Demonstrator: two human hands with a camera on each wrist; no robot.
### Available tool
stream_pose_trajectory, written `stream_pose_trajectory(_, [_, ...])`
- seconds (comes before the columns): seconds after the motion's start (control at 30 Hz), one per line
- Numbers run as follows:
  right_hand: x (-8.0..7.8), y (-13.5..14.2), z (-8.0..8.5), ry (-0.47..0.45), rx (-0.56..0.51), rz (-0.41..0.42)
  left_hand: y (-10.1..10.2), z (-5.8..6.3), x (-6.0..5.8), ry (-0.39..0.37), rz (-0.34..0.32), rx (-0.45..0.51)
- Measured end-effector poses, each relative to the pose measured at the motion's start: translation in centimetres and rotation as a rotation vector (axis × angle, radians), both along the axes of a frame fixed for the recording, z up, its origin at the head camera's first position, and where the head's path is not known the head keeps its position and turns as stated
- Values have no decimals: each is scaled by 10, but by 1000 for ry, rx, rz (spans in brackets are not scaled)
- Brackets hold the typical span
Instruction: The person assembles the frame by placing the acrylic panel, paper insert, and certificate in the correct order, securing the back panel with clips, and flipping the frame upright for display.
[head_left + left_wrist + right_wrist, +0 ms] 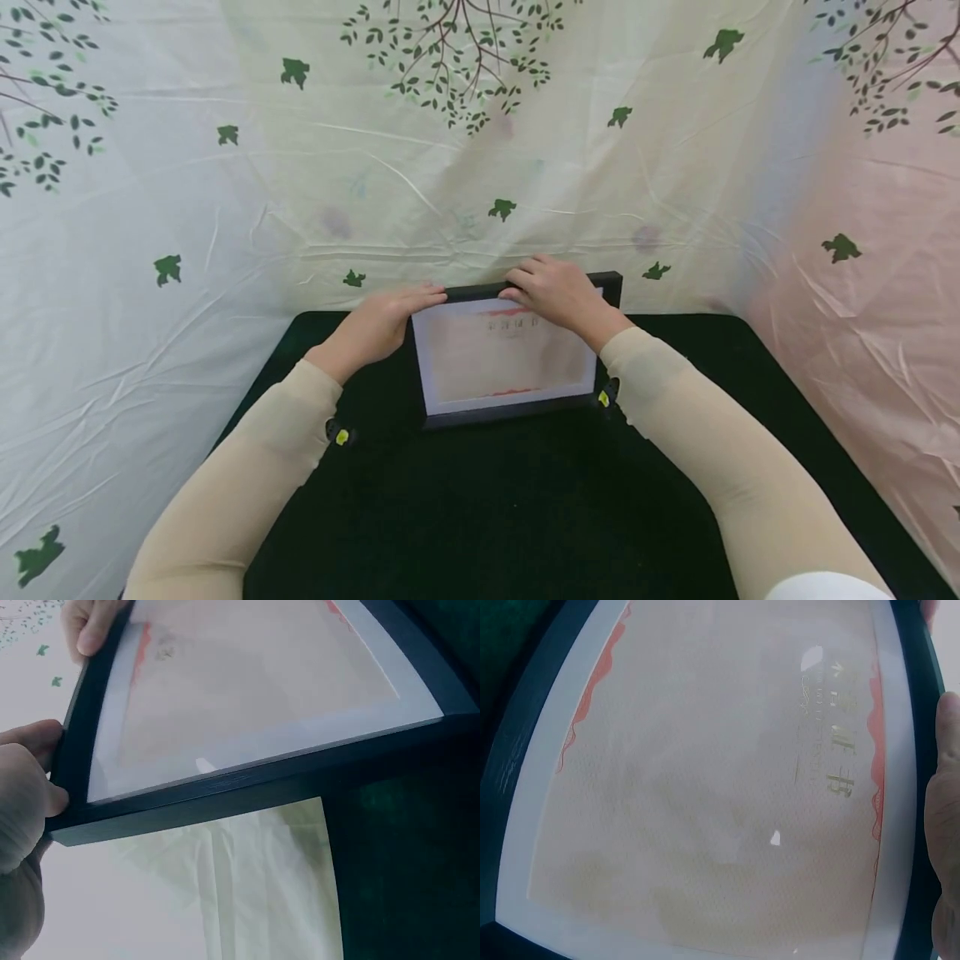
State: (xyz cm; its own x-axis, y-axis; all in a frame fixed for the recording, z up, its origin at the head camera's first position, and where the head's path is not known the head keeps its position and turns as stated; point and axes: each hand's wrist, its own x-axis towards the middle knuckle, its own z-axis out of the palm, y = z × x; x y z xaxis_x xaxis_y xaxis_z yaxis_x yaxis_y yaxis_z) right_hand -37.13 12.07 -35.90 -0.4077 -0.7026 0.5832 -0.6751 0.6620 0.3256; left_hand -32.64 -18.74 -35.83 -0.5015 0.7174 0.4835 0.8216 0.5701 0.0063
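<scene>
A black picture frame (517, 410) stands on the dark cloth, its face tilted toward me. Behind its clear front is a pale certificate (510, 358) with red wavy borders and a white surround; gold characters show near one edge in the right wrist view. My left hand (378, 325) grips the upper left corner of the frame, with the thumb (56, 799) against the edge in the left wrist view. Farther along the top edge, my right hand (558, 292) holds the frame with fingers bent over it. The backs of the frame and some fingertips are hidden.
A dark green cloth (487, 517) covers the table. Pale curtains (420, 192) with printed leaves hang right behind the table's far edge, and others (885, 333) stand at both sides. Small dark devices with yellow marks (342, 437) sit at both wrists.
</scene>
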Motion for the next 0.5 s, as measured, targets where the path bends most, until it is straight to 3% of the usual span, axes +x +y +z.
stream_pose_trajectory(0.3, [-3,4,-1,-61,-2,-71,9,-5,-20,102,63,3])
stream_pose_trajectory(0.5, [-2,10,-5,-74,-44,-103,17,-11,-27,108,68,65])
